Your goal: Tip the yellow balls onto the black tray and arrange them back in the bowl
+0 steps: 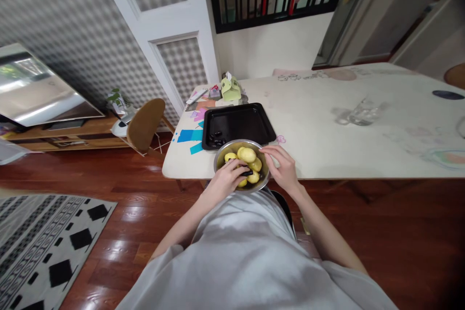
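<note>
A round metal bowl (220, 159) stands at the front edge of the table and holds several peeled yellow potatoes (248, 155). My left hand (229, 174) reaches into the bowl, its fingers closed round a small dark, glossy object (247, 173) among the potatoes. At the bowl's right rim is my right hand (281, 163), thumb and forefinger brought together; whether something small is between them cannot be made out. Just behind the bowl lies a black rectangular tray (243, 123) with several dark, glossy pieces (217, 138) in its front left corner.
Behind the tray are a green tissue holder (231, 88) and a white remote (196, 96). A clear glass (363, 112) stands farther right on the white table (312, 131). A wooden chair (146, 125) is beyond the table's left end.
</note>
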A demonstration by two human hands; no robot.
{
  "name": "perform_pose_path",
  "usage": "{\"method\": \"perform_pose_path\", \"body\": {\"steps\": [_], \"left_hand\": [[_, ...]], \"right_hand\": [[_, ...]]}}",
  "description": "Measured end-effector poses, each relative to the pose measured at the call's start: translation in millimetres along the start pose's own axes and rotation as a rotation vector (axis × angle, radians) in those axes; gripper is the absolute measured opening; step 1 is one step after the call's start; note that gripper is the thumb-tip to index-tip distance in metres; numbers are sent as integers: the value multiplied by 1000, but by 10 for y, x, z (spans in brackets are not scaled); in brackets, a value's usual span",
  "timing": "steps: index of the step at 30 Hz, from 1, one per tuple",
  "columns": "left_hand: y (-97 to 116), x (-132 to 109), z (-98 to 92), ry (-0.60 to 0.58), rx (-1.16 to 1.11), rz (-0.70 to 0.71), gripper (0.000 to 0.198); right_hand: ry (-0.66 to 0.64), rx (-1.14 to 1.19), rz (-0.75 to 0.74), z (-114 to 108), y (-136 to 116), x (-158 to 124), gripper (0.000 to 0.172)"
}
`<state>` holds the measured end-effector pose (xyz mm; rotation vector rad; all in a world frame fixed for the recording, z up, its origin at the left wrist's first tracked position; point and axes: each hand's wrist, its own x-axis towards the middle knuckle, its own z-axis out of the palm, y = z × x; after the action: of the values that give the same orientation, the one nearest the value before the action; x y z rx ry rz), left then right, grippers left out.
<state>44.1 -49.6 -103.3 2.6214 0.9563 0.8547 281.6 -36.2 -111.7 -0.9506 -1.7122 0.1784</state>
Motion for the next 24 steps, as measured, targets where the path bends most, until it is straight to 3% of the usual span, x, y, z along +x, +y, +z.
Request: {"method": "perform_pose_path", "body": {"steps": [7, 16, 20, 24], "left_hand": [[31, -41, 49, 46, 5, -48, 35], [40, -88, 23, 67, -37, -64, 36], [19, -72, -82, 133, -39, -77, 34], [-171, -36, -253, 231, 32, -129, 26]], "right_hand": [[1, -8, -3, -14, 4, 5, 26], [-4, -19, -10, -11, 2, 4, 25], [-3, -21, -11, -11, 12, 2, 25], [1, -23, 3, 0, 22, -6, 25]]}}
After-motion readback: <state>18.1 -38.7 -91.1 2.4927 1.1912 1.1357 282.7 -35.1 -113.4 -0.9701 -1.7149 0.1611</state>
